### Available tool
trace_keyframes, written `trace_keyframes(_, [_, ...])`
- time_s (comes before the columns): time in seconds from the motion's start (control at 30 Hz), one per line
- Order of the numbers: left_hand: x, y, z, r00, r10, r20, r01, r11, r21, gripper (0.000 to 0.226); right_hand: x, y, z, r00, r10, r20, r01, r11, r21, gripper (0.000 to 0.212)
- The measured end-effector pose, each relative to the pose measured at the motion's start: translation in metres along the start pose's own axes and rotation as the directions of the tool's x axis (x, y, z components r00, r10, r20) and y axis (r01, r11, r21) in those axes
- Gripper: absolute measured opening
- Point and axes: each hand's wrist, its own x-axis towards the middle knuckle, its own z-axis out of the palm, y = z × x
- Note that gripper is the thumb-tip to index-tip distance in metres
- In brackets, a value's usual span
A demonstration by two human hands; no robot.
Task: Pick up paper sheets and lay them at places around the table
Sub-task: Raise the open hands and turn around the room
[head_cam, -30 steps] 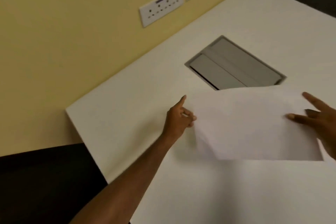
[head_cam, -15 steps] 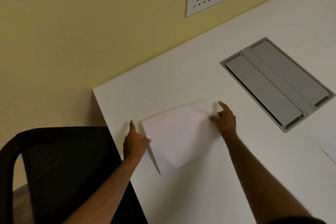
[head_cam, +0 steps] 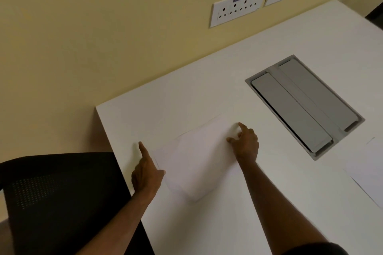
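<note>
Settling onto the smooth white table [head_cam: 207, 223] near its left corner, the thin paper sheet [head_cam: 199, 157] lies almost flat where half a second ago it was curled and lifted, so this placement looks nearly done. The left hand [head_cam: 146, 174] pinches its left edge, forefinger out; the right hand [head_cam: 245, 144] presses loosely curled fingers on its right side, and another flat sheet [head_cam: 366, 167] lies past the grey metal hatch [head_cam: 304, 105].

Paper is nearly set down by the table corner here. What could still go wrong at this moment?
The paper sheet lies close to the table edge beside the black chair; a drag from the left hand as it lets go could slide it off. Its near corner looks slightly lifted, so it may not settle flat. The right hand could crease the far side.
</note>
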Motion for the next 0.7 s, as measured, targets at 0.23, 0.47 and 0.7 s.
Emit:
trace_keyframes(0.23, [0.005, 0.044, -0.027, 0.866, 0.436, -0.246, -0.473, 0.874, -0.114, 0.098, -0.018, -0.027, -0.030, 0.955, -0.222, -0.199, 0.218, 0.975, -0.040, 0.043])
trace_keyframes(0.47, [0.025, 0.180, -0.096, 0.375, 0.904, -0.205, -0.836, 0.426, 0.347, 0.084, -0.028, -0.032, -0.139, 0.863, -0.383, -0.331, 0.306, 0.916, -0.260, 0.067])
trace_keyframes(0.7, [-0.016, 0.326, -0.143, 0.222, 0.945, -0.241, -0.856, 0.307, 0.415, 0.084, -0.039, -0.031, -0.266, 0.777, -0.351, -0.523, 0.130, 0.901, -0.413, 0.075])
